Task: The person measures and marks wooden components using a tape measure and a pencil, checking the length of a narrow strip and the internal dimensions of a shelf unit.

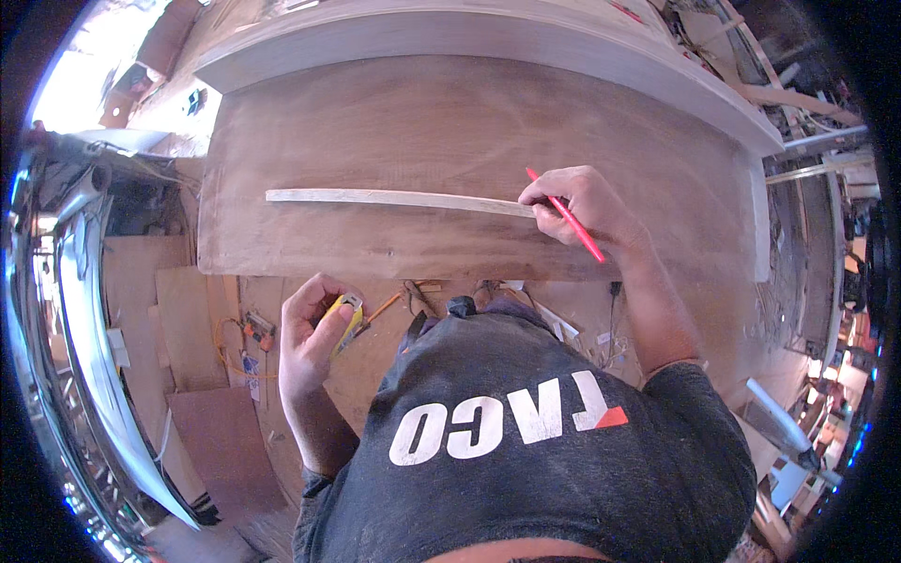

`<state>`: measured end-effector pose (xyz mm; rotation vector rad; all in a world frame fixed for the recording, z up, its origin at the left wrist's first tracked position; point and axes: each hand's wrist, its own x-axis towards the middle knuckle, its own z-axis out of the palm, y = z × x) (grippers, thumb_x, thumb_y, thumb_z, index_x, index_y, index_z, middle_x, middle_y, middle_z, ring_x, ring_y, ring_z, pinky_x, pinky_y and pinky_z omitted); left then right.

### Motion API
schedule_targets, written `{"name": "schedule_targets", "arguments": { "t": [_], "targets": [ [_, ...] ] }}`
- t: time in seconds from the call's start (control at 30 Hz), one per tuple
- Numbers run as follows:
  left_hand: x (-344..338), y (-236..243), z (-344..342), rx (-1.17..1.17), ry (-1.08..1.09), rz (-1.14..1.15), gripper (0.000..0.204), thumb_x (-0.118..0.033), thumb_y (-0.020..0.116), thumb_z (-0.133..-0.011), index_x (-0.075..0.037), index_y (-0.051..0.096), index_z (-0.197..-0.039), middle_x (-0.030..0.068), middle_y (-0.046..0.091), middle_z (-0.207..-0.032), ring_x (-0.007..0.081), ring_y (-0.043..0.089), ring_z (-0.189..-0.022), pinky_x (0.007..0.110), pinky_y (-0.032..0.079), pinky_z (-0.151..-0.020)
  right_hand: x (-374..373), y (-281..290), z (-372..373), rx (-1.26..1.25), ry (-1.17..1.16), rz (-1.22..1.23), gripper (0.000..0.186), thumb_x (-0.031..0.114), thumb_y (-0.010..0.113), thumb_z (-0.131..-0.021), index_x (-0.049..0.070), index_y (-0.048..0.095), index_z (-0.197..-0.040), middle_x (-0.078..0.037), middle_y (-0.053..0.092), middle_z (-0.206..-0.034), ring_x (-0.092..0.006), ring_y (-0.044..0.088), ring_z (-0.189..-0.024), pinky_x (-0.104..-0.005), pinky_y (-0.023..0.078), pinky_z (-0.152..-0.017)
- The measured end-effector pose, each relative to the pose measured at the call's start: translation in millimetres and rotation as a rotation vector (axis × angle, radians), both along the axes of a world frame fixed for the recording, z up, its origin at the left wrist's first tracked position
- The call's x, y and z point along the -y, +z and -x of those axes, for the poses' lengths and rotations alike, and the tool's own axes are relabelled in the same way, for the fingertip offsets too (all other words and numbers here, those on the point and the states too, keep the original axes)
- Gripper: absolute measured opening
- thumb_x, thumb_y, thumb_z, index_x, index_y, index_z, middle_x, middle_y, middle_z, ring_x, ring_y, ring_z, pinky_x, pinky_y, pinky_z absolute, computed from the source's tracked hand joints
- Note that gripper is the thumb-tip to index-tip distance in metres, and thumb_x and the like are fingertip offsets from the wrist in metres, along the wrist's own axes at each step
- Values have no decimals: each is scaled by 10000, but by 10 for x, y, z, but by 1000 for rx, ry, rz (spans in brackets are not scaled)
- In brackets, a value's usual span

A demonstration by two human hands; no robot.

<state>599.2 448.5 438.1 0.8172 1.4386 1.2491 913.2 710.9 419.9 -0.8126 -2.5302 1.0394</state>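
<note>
A thin pale wooden strip (375,197) lies lengthwise across a brown wooden board (422,113). Its right end reaches the fingers of my right hand (584,202), which are closed round a slim red pencil or pen (584,230); whether they also pinch the strip is hidden. The red stick slants from upper left to lower right across the hand. Just off the board's near edge, my left hand (310,324) grips a yellow tape measure (347,314), thumb on its side. No pulled-out blade shows.
A raised pale ledge (469,33) runs along the board's far side. On the floor below lie an orange and grey power tool (258,330) with a cord, a reddish-brown panel (225,450) and scraps. A long white sheet (103,347) stands at left; lumber clutters the right.
</note>
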Motion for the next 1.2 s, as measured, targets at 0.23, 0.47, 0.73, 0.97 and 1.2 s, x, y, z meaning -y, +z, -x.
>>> {"name": "schedule_targets", "arguments": {
  "t": [0.23,0.47,0.73,0.97,1.2],
  "targets": [
    [-599,278,-129,-339,-247,26,331,-93,732,-827,1,625,-1125,35,617,-871,129,600,-858,290,477,-806,427,106,-74,-170,-246,-310,282,118,825,-835,92,761,-1108,-127,764,-954,-329,746,-969,-421,600,-839],
    [-1012,441,-634,-741,-514,-24,501,-105,839,-759,-13,594,-1187,183,696,-932,385,728,-899,440,573,-823,1068,90,380,-293,-276,-214,283,51,834,-846,68,751,-1117,-91,756,-1015,-308,713,-1030,-437,578,-899],
    [-1072,312,-535,-802,-466,-18,372,-125,836,-755,-3,662,-1060,174,706,-965,353,733,-909,425,573,-835,638,-408,-34,-84,-358,-413,271,126,724,-849,118,756,-1118,-81,735,-983,-312,682,-989,-447,582,-851],
    [-1025,277,-656,-780,-422,58,642,-135,851,-735,-37,569,-1303,177,701,-973,366,727,-919,443,573,-847,721,-81,160,-396,-191,-167,294,70,796,-897,72,751,-1187,-126,747,-1013,-312,734,-989,-416,582,-827],
    [-1030,265,-849,-829,-469,-39,765,-190,912,-727,-86,517,-1374,175,709,-981,376,743,-964,454,578,-838,979,-12,372,-413,-109,276,380,105,865,-840,50,743,-1196,-157,718,-998,-317,722,-920,-407,558,-777]
  ]
}}
